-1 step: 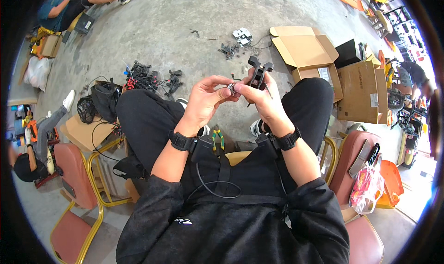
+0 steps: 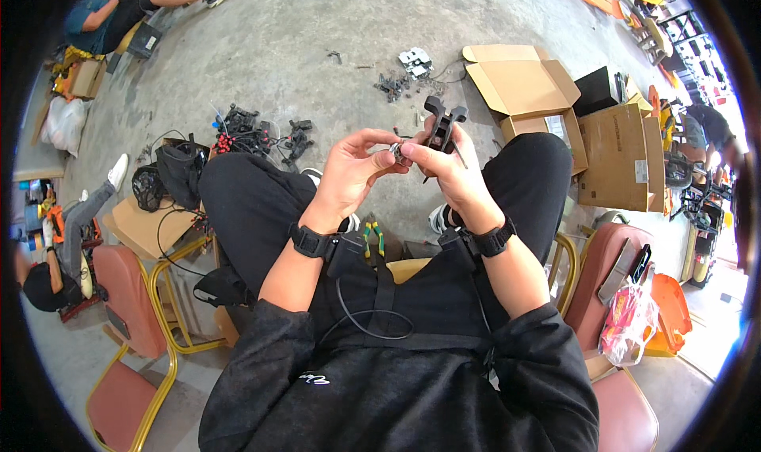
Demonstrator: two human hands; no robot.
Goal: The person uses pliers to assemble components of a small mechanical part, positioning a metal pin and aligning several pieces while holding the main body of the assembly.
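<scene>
My left hand (image 2: 353, 168) pinches a small silvery metal piece (image 2: 398, 154) between thumb and forefinger. The thumb of my right hand (image 2: 458, 175) presses against the same piece from the other side. Gripped in my right hand is a black forked part (image 2: 444, 127), its prongs pointing up past the fingers. A thin dark rod sticks out beside that hand, and I cannot make out what it belongs to. Below the hands, between my legs, are pliers (image 2: 374, 238) with green and yellow handles.
On the floor ahead lie a pile of black parts and cables (image 2: 250, 131), small dark pieces (image 2: 391, 87) and a white part (image 2: 415, 62). An open cardboard box (image 2: 519, 83) stands right. Chairs (image 2: 131, 301) flank me; other people sit at the left.
</scene>
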